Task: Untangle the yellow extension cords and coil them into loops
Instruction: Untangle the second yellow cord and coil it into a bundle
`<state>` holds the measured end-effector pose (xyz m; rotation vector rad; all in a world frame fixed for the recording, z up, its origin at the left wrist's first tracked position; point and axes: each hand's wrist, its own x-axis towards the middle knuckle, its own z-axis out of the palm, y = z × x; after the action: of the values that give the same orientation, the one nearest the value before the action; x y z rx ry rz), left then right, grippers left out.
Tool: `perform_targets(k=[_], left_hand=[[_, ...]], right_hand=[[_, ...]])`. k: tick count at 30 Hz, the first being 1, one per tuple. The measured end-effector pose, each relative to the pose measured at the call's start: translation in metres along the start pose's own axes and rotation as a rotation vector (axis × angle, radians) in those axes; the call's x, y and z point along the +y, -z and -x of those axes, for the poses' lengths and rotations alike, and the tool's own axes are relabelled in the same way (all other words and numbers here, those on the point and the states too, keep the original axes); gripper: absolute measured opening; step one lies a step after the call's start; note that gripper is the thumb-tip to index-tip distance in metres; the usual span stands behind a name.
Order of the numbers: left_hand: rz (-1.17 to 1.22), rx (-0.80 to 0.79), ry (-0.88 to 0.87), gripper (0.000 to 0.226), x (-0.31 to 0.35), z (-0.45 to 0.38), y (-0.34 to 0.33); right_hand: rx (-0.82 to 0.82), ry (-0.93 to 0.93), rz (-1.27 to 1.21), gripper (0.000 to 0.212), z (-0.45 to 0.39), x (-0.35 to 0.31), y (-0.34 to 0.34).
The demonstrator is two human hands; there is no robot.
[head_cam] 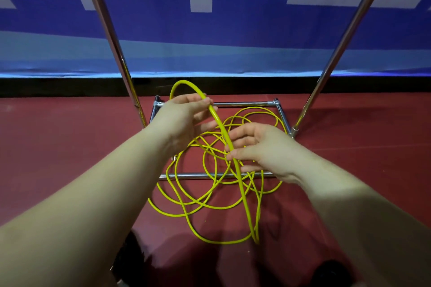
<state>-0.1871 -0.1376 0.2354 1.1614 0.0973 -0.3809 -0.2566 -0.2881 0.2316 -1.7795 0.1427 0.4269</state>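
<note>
A: Yellow cord [211, 196] status?
B: Tangled heap on the red floor [70, 147], loops lying across the chrome frame's [242, 104] base bars.
A: Hands?
B: Both forearms stretched forward. Left hand [184, 119] pinches a raised arc of cord at its fingertips. Right hand [261, 149], just below, has thumb and fingers closed loosely on the same strand, which drops to the heap.

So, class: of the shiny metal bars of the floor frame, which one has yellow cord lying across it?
The near horizontal bar: several loops of the yellow cord cross over it, while the far bar is bare.
</note>
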Motion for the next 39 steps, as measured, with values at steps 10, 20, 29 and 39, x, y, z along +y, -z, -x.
perform_targets(k=[10,20,29,39], left_hand=[[-0.637,-0.475,0.154,0.014,-0.034,0.020,-0.016],[-0.242,-0.154,0.028,0.018,-0.024,0.005,-0.016],[0.051,-0.070,0.006,0.012,-0.006,-0.002,-0.010],[-0.465,-0.504,0.196,0.020,-0.037,0.018,-0.022]], right_hand=[[0.360,0.078,-0.700,0.017,-0.006,-0.019,0.040],[0.194,0.021,-0.173,0.025,-0.002,-0.006,0.029],[0.091,0.135,0.129,0.017,-0.002,0.002,0.004],[0.344,0.123,-0.715,0.011,-0.005,-0.021,0.039]])
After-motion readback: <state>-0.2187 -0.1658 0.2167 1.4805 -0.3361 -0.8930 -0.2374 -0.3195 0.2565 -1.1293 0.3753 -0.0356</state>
